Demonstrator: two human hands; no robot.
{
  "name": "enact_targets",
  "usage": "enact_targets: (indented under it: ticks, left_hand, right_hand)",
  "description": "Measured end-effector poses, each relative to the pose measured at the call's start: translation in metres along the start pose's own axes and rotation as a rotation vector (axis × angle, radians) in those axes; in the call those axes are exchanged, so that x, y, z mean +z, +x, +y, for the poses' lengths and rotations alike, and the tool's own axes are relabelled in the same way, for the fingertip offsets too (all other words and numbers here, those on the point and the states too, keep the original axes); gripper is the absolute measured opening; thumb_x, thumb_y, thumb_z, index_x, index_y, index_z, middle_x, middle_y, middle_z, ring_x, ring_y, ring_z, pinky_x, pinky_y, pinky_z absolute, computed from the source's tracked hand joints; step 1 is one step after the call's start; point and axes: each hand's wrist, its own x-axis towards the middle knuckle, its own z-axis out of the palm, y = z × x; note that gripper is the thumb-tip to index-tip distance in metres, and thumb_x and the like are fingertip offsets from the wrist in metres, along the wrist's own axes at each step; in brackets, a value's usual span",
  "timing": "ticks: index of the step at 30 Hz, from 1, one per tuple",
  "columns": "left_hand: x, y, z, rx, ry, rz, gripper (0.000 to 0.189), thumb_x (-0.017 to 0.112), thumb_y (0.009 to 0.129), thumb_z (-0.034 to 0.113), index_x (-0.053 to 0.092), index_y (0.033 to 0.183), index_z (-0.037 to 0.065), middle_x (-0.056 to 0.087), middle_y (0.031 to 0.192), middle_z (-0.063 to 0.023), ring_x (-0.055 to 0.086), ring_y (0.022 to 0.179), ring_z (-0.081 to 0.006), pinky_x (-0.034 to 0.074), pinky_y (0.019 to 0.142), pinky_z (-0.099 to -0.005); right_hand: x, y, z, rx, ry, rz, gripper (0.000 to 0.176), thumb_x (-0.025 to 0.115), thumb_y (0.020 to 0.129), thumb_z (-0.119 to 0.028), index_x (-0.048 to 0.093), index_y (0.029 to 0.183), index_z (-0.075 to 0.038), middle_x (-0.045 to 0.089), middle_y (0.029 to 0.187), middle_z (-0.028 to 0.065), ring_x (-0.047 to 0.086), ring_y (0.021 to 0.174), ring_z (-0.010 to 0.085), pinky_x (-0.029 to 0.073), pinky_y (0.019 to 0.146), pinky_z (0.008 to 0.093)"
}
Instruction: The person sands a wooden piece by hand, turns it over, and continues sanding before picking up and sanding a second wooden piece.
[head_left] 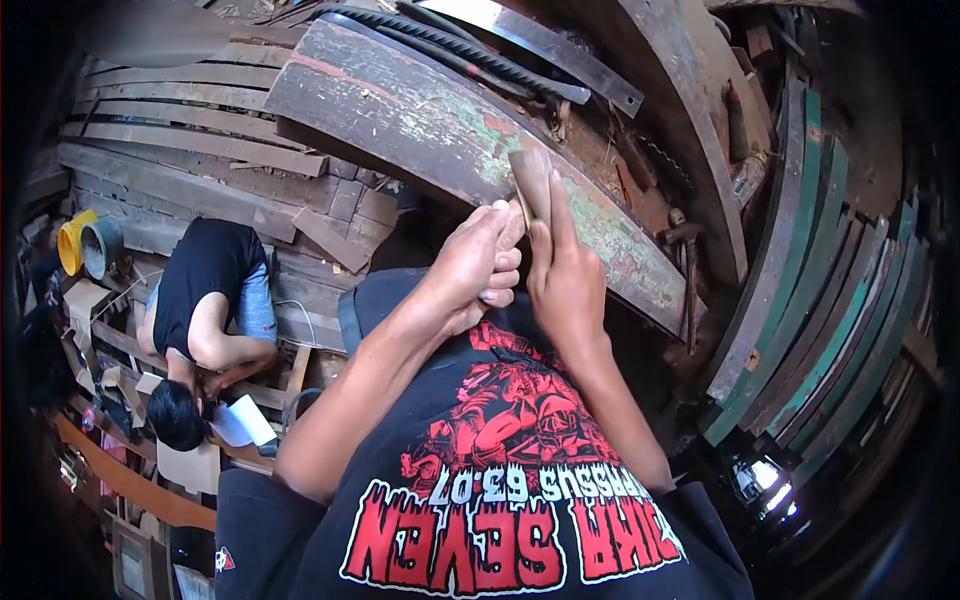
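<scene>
Left hand's grip is clamped around the brown piece, right hand's grip pinched on its flared part, paint-flaked plank just beyond, hammer at plank's right end.

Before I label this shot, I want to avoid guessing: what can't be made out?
In the head view:
Held piece: any part inside the left hand, hidden by it.
Metal strip: far end, cut off by the top edge.
White sheet: whether it bears writing, too small to tell.
Bright object, lower right: its form, lost in glare and shadow.
</scene>
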Motion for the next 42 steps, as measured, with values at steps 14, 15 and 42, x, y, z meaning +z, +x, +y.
enact_targets:
  ticks: [14,15,42]
  left_hand:
    - [0.001,0.000,0.008,-0.088,-0.062,-0.004,0.041,0.038,0.116,0.046,0.048,0.149,0.024,0.035,0.064,0.0085,0.027,0.046,-0.0031,0.025,0.038,-0.0184]
    - [0.001,0.000,0.007,-0.101,-0.070,-0.001,0.041,0.038,0.116,0.046,0.048,0.149,0.024,0.035,0.064,0.0085,0.028,0.045,-0.0031,0.025,0.038,-0.0183]
    - [0.003,0.001,0.011,-0.104,-0.069,-0.095,0.047,0.037,0.115,0.048,0.046,0.154,0.025,0.035,0.064,0.0104,0.027,0.046,-0.0026,0.023,0.039,-0.0189]
  right_hand:
    - [0.009,-0.003,0.006,0.033,0.012,0.051,0.057,0.052,0.110,-0.031,0.038,0.163,-0.016,0.070,0.078,0.0304,0.069,0.070,0.0517,0.052,0.061,0.0627]
    - [0.008,0.008,0.004,0.082,-0.031,-0.013,0.058,0.052,0.110,-0.031,0.036,0.164,-0.016,0.070,0.079,0.0305,0.069,0.071,0.0515,0.053,0.062,0.0626]
    - [0.006,-0.001,0.011,0.046,0.026,-0.019,0.064,0.054,0.108,-0.025,0.031,0.167,-0.016,0.068,0.082,0.0351,0.069,0.073,0.0527,0.051,0.062,0.0635]
